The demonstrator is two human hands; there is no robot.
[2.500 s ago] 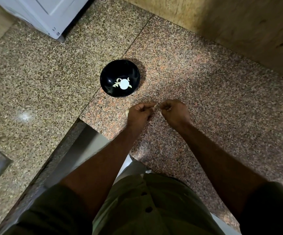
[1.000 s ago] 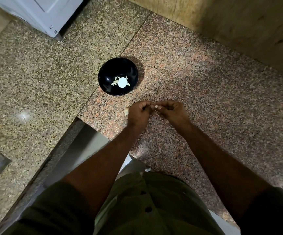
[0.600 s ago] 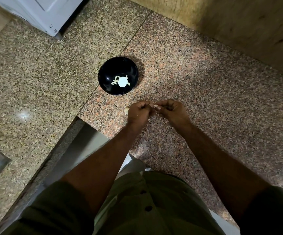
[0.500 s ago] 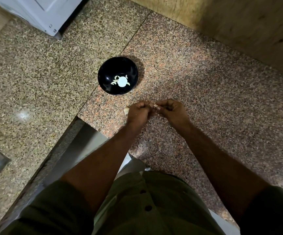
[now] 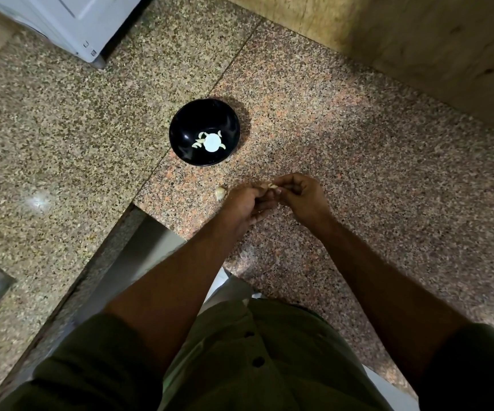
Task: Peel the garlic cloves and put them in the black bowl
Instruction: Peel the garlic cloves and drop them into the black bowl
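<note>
Pinching one garlic clove (image 5: 272, 186) between curled fingertips, the left hand (image 5: 247, 204) and right hand (image 5: 300, 195) meet above the granite counter (image 5: 358, 161). Another clove (image 5: 220, 192) lies just beside the left hand at nine o'clock — farther, at eleven o'clock, the black bowl (image 5: 186, 129) holds peeled cloves (image 5: 200, 140).

olive-green shirt (image 5: 248, 360), buttoned down the front with dark buttons. short sleeves (image 5: 91, 351), bare forearms.
</note>
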